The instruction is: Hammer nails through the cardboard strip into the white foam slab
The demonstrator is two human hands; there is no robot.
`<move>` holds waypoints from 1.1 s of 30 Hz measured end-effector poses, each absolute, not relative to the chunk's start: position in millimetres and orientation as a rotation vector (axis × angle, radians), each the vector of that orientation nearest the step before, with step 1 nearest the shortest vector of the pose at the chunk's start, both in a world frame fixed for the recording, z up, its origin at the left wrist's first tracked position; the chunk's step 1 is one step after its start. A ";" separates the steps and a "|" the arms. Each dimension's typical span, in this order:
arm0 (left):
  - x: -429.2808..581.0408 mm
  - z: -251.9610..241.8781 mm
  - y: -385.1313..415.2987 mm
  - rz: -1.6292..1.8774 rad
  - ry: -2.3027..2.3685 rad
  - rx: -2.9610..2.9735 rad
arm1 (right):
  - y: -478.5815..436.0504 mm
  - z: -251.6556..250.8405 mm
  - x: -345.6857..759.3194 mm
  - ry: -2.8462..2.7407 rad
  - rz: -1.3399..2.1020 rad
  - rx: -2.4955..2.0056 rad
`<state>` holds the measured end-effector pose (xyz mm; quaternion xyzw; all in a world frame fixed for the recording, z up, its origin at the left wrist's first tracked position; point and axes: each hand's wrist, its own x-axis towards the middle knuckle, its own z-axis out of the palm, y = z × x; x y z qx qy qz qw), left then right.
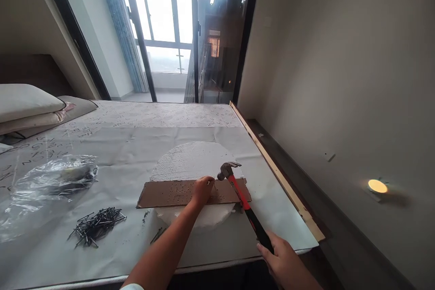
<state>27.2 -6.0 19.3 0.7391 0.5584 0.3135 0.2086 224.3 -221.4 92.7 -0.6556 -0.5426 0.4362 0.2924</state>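
Cardboard strip (166, 193), brown and dotted with rows of small holes, lies flat across the near part of a round white foam disc (193, 161), which sits on the bed (136, 140) toward its near right corner. A loose pile of black nails (97, 224) lies near the bed's front edge, left of the strip and well apart from it. A crumpled clear plastic bag (50, 181) lies behind the pile, toward the left edge, and pillows (27, 104) are stacked at the far left corner. A wooden batten (272, 163) runs along the right edge.

The left hand (203, 189) rests on the strip with its fingertips pinched together; what they pinch is too small to tell. The right hand (283, 260) is closed around the black end of the hammer (239, 193), at the front edge. The hammer's head sits just beside the left fingertips.
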 end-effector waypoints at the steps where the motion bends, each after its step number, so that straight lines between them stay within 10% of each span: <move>1: 27.5 18.6 -5.7 0.869 1.551 2.063 | -220.7 94.7 223.4 -1.454 1.176 -1.742; 33: 24.9 11.2 -7.3 0.769 1.571 2.105 | -201.6 106.3 207.9 -1.700 1.010 -1.839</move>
